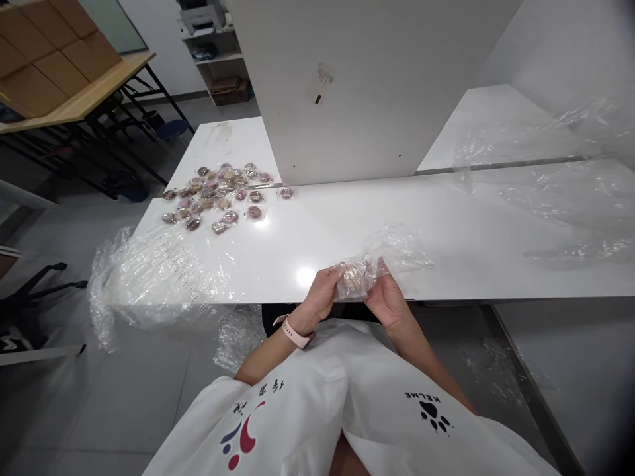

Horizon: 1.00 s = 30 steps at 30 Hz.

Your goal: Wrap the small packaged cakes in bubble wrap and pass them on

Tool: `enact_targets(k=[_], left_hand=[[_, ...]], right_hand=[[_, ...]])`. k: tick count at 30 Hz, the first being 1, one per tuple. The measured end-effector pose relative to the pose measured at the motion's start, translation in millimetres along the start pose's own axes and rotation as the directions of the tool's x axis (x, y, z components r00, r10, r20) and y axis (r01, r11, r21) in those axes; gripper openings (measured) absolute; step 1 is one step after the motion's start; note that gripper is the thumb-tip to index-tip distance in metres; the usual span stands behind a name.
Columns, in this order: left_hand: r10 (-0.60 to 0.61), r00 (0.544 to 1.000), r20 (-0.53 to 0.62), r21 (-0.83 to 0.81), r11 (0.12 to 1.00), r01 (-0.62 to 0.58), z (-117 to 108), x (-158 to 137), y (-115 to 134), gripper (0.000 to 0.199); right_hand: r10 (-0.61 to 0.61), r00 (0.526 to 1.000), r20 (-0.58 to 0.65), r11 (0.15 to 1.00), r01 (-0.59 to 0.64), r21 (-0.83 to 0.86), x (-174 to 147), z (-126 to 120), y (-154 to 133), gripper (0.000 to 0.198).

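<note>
At the table's front edge, I hold a clear plastic bag (397, 250) with one or more small tan-and-brown round pieces (353, 280) inside it. My left hand (321, 295) is closed on the left end of the bag, thumb on top. On the other side, my right hand (388, 299) grips the bag, its fingers partly hidden by the plastic. The loose end of the bag spreads to the right over the table. Several individually wrapped round pieces (229, 217), purple, tan and brown, lie scattered on the table to the left.
The white table (471, 231) runs across in front of me, with an upright white panel (357, 92) behind it. Crumpled bubble wrap (159, 271) hangs over the left front edge. More clear plastic (575, 205) covers the right end. Cardboard boxes (54, 53) stand on another table.
</note>
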<state>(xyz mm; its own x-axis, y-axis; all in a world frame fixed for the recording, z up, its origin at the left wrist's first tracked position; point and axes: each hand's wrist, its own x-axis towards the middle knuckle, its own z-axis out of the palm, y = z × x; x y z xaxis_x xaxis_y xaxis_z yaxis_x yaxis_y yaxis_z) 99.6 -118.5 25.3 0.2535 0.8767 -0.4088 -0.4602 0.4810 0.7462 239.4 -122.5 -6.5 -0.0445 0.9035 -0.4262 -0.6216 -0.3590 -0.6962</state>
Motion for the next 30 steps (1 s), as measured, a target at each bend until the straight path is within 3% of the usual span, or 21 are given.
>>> enact_targets(k=[5, 10, 14, 17, 19, 22, 24, 26, 28, 30], left_hand=[[0.069, 0.998, -0.001, 0.158, 0.985, -0.068, -2.2, -6.8, -0.6, 0.047], [0.081, 0.995, -0.065, 0.279, 0.958, -0.060, -9.2, -11.7, -3.3, 0.039], [-0.002, 0.994, -0.113, 0.224, 0.974, 0.028, -14.3, -8.9, -2.1, 0.042], [-0.026, 0.997, -0.076, 0.147, 0.989, 0.037, -12.9, -6.6, -2.2, 0.033], [-0.034, 0.998, -0.052, 0.113, 0.993, 0.040, -11.9, -4.3, -4.9, 0.026], [-0.119, 0.992, -0.040, 0.067, 0.990, 0.122, -14.9, 3.0, -11.1, 0.023], [-0.183, 0.983, -0.034, 0.033, 0.982, 0.184, -19.7, 10.1, -13.4, 0.021], [-0.228, 0.973, -0.015, 0.023, 0.973, 0.229, -24.6, 16.6, -12.5, 0.018], [-0.266, 0.964, 0.029, 0.048, 0.963, 0.264, -27.9, 20.5, -8.7, 0.016], [-0.300, 0.951, 0.079, 0.064, 0.953, 0.296, -28.8, 21.2, -3.0, 0.014]], right_hand=[[0.046, 0.999, 0.026, 0.999, -0.046, -0.001, 6.2, 0.5, 5.6, 0.033], [0.042, 0.989, 0.142, 0.990, -0.023, -0.137, 8.6, -7.3, -2.1, 0.032], [-0.115, 0.969, 0.219, 0.943, 0.176, -0.281, 5.4, -8.0, -10.4, 0.022], [-0.218, 0.901, 0.375, 0.844, 0.367, -0.391, -0.5, -5.1, -17.0, 0.009], [-0.264, 0.838, 0.478, 0.709, 0.504, -0.493, -7.3, -3.3, -24.1, 0.013], [-0.272, 0.695, 0.666, 0.355, 0.715, -0.602, -23.5, -0.3, -39.6, 0.029], [-0.142, 0.582, 0.801, 0.138, 0.813, -0.566, -37.5, 2.6, -49.1, 0.043], [0.010, 0.498, 0.867, -0.013, 0.867, -0.498, -50.6, 6.0, -53.4, 0.048], [0.081, 0.475, 0.876, -0.148, 0.875, -0.460, -59.0, 9.1, -51.2, 0.048], [0.027, 0.505, 0.862, -0.286, 0.831, -0.478, -60.5, 10.5, -45.1, 0.050]])
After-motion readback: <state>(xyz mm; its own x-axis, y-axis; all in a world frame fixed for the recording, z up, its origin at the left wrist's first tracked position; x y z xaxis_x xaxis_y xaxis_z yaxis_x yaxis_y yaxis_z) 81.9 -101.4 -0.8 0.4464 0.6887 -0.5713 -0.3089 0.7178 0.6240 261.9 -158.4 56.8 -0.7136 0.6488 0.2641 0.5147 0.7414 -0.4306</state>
